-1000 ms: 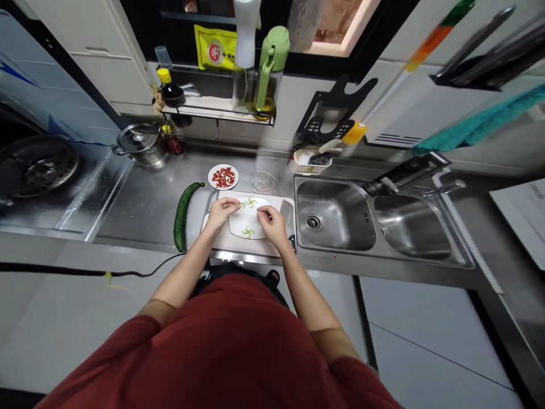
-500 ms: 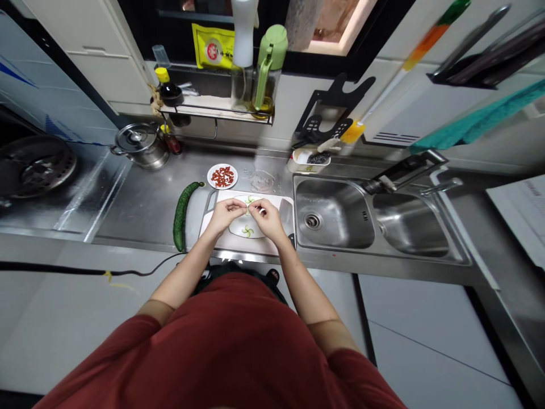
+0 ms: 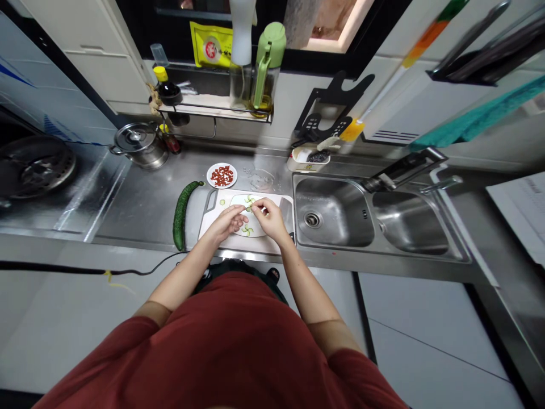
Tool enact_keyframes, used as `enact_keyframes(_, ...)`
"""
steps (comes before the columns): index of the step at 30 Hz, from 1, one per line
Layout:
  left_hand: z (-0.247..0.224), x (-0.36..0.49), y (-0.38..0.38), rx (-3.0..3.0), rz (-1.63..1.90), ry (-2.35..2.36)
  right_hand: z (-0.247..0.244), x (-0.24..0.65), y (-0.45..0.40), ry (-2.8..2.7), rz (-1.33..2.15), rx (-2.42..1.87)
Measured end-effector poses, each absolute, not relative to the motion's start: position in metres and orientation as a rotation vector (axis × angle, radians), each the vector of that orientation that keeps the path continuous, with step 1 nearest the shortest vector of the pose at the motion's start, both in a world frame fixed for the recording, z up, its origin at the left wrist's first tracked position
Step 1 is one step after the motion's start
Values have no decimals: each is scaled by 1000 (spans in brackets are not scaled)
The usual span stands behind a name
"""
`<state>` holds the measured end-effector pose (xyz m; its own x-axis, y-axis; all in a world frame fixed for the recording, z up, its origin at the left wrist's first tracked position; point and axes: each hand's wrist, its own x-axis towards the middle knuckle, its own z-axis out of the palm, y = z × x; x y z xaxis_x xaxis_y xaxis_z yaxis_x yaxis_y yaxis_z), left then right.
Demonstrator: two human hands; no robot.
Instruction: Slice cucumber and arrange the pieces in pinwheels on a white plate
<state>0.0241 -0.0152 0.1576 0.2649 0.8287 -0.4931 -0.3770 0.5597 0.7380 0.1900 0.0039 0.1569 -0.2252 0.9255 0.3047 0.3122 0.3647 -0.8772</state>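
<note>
Over a white plate (image 3: 255, 230) on the cutting board (image 3: 272, 246), my two hands almost meet. My right hand (image 3: 269, 218) pinches a small green slice (image 3: 249, 208) between thumb and fingertips. My left hand (image 3: 230, 221) is beside it, palm turned up, fingers loosely curled and partly apart, its fingertips near the slice. Thin green slices form a pinwheel (image 3: 247, 230) at the plate's near side, and more slices (image 3: 249, 199) lie at its far side. A small round slice (image 3: 222, 202) rests on the board's upper left. A long green cucumber (image 3: 182, 215) lies left of the board.
Behind the board is a small plate of red pieces (image 3: 222, 175). A steel pot (image 3: 140, 145) stands at the back left, with a burner (image 3: 38, 165) farther left. The double sink (image 3: 334, 213) is at right. A shelf (image 3: 217, 108) with bottles hangs above the counter.
My left hand has drawn slightly down and left from my right, its fingers opening. The round slice on the board's upper left now shows.
</note>
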Motion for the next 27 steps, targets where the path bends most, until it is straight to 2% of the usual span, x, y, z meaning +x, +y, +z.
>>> enact_keyframes(7,164,26,-12,435,832,887,160,192,1,-1821,857,-1050)
enact_keyframes(27,167,18,-6,801,997,1075,158,191,1,-1853,904,-1092)
